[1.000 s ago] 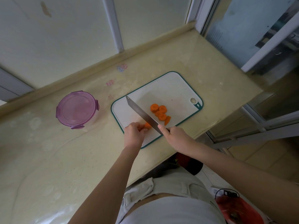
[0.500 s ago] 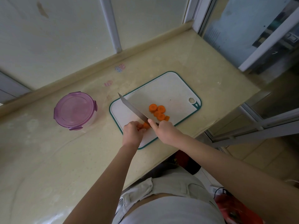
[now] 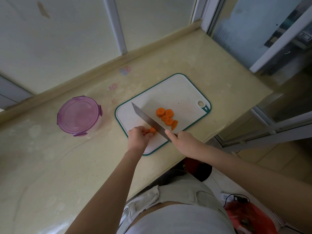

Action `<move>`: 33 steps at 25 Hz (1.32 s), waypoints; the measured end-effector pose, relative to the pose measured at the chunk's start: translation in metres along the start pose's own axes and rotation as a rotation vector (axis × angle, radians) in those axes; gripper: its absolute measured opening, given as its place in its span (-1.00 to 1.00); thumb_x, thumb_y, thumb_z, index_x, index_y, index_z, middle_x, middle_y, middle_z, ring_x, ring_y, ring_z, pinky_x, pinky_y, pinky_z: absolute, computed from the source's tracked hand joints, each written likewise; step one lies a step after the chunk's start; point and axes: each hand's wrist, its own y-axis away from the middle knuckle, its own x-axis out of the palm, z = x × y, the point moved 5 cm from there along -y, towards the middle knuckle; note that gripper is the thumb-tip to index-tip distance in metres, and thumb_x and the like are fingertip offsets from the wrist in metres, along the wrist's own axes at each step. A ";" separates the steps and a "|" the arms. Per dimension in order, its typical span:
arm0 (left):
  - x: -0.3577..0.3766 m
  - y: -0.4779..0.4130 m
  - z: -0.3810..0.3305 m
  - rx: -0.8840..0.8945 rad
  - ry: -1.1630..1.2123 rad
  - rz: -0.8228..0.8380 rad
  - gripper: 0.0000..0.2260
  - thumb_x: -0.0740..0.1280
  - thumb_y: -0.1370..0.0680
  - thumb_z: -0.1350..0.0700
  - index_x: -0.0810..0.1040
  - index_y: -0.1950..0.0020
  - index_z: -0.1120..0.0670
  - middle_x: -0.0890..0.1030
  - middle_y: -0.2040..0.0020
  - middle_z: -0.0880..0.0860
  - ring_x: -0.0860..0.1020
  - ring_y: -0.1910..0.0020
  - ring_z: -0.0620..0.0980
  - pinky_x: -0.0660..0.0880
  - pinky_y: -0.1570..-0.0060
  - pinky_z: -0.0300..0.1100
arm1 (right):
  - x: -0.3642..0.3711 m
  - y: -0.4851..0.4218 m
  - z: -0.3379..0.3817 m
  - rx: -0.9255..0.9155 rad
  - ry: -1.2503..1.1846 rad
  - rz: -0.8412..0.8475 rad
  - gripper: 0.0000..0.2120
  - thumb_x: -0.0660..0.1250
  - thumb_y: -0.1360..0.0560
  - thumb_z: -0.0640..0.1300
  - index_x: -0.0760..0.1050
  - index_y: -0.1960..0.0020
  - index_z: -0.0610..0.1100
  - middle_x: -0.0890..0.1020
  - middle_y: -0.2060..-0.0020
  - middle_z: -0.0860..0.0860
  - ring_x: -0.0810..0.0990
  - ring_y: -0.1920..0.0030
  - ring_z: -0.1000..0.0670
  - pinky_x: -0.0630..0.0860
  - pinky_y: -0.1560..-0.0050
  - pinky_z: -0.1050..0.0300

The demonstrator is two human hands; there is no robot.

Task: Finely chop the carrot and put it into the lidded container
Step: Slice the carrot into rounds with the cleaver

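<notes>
- Head view: the short orange carrot stub point(image 3: 152, 130) lay on the white, green-rimmed plastic cutting board point(image 3: 177, 92), toward seven o'clock from the board's middle.
- The left hand point(image 3: 138, 138) pinched the stub with curled fingertips, gripping it from its eight o'clock side.
- The long steel knife point(image 3: 148, 121) crossed the stub's free end, its tip pointing toward ten o'clock. Whether the edge had bitten in could not be told.
- The right hand point(image 3: 183, 141) was clenched round the knife's handle, which it hid, with the forefinger laid along the blade's spine.
- A small heap of round orange carrot slices point(image 3: 166, 116) lay on the board just beyond the blade, at two o'clock from the stub. Some slices overlapped, and a half-round piece sat at the heap's five o'clock edge.
- The round, clear, purple-lidded container point(image 3: 78, 114) stood closed on the pale yellow stone counter point(image 3: 185, 65), well apart from the board at its nine o'clock.
- A red plastic bag point(image 3: 244, 215) lay on the floor at the frame's five o'clock.
</notes>
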 end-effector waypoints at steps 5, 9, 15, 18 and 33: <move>0.001 -0.002 0.000 -0.018 -0.004 0.019 -0.86 0.39 -0.49 0.19 0.63 -0.01 0.20 0.59 0.12 0.05 0.46 0.14 -0.05 0.36 0.09 -0.28 | -0.001 0.008 -0.007 0.019 0.012 -0.026 -0.44 -0.01 -0.61 0.20 0.21 0.43 -0.14 0.33 0.47 -0.02 0.32 0.44 0.04 0.22 0.41 0.18; 0.001 -0.005 0.002 -0.023 -0.018 0.019 -0.86 0.39 -0.49 0.17 0.63 -0.01 0.19 0.55 0.16 0.01 0.46 0.14 -0.05 0.34 0.10 -0.27 | 0.001 0.000 -0.006 0.009 0.004 -0.031 -0.43 -0.01 -0.61 0.19 0.20 0.44 -0.14 0.33 0.49 -0.03 0.31 0.45 0.03 0.22 0.41 0.16; 0.002 -0.004 0.004 -0.027 -0.015 -0.003 -0.88 0.41 -0.47 0.17 0.63 0.02 0.16 0.58 0.17 0.01 0.47 0.17 -0.08 0.35 0.11 -0.29 | 0.012 -0.018 0.003 -0.048 0.020 -0.029 -0.49 -0.02 -0.63 0.16 0.22 0.40 -0.09 0.35 0.44 -0.05 0.36 0.41 0.00 0.32 0.39 0.16; 0.001 -0.004 0.004 -0.020 -0.013 -0.015 -0.88 0.41 -0.46 0.17 0.64 0.02 0.16 0.60 0.16 0.01 0.48 0.17 -0.09 0.35 0.11 -0.32 | 0.020 -0.027 0.009 -0.081 -0.046 -0.007 -0.57 -0.03 -0.64 0.13 0.27 0.33 -0.04 0.38 0.40 -0.06 0.44 0.25 -0.11 0.43 0.16 0.04; 0.007 0.006 0.009 0.040 0.063 -0.055 -0.94 0.40 -0.48 0.16 0.54 0.11 0.11 0.59 0.15 0.02 0.52 0.16 -0.07 0.33 0.22 -0.43 | -0.009 -0.046 0.000 -0.107 -0.114 -0.126 -0.42 0.01 -0.60 0.21 0.37 0.33 -0.23 0.46 0.43 -0.10 0.43 0.39 -0.03 0.36 0.25 0.10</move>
